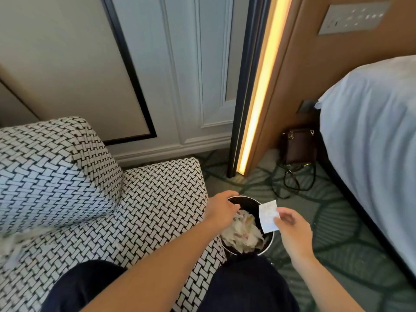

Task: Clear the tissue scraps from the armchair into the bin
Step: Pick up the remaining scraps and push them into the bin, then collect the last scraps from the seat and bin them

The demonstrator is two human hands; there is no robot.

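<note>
A round black bin (269,243) stands on the carpet against the right side of the woven black-and-white armchair (139,199). Crumpled tissue scraps (242,233) fill the bin. My left hand (221,209) hangs over the bin's left rim, fingers relaxed and pointing into it, holding nothing that I can see. My right hand (292,228) pinches a flat white slip of paper (267,216) above the bin's right rim. Blurred pale scraps (13,242) lie on the armchair seat at the far left.
A white-sheeted bed (371,143) fills the right side. A brown handbag (299,145) with its strap sits on the green patterned carpet (333,224) by a lit wooden panel (258,97). My dark-trousered legs (245,287) are at the bottom.
</note>
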